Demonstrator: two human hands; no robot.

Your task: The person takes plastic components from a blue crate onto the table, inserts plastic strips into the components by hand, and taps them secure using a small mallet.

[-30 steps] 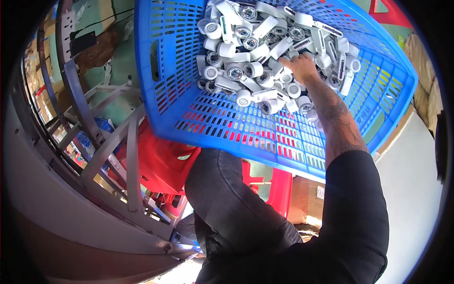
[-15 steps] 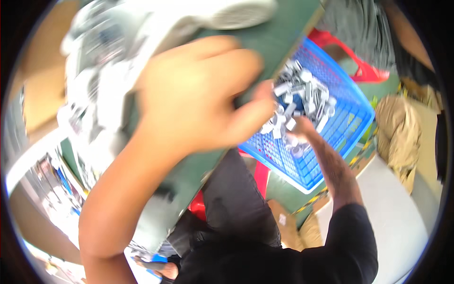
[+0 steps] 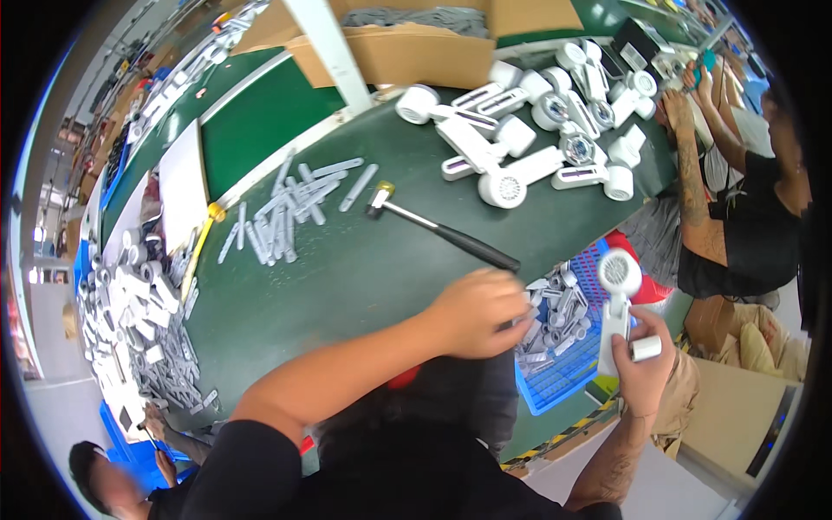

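Observation:
My right hand [image 3: 646,368] is closed around a white appliance [image 3: 614,334] with a straight handle and a round grille head, held upright beside the basket. A short white cylinder [image 3: 646,348] sticks out by the fingers; I cannot tell whether it is a separate piece. My left hand [image 3: 481,314] hovers near the bench's front edge, fingers curled, and what is in them, if anything, is hidden. A hammer [image 3: 451,234] with a black grip lies just beyond it. Grey and white plastic parts [image 3: 555,316] fill part of the blue basket [image 3: 550,394].
The green bench [image 3: 312,303] carries several grey strips [image 3: 290,212] and a pile of white appliances [image 3: 511,139]. A cardboard box [image 3: 416,56] stands at the back. More parts [image 3: 130,303] and a yellow hammer [image 3: 204,243] lie left. A co-worker [image 3: 737,199] sits at the right.
The view has swung to show more of the bench. My right hand has come up out of the basket with the white appliance. My left hand has moved down and its fingers have curled.

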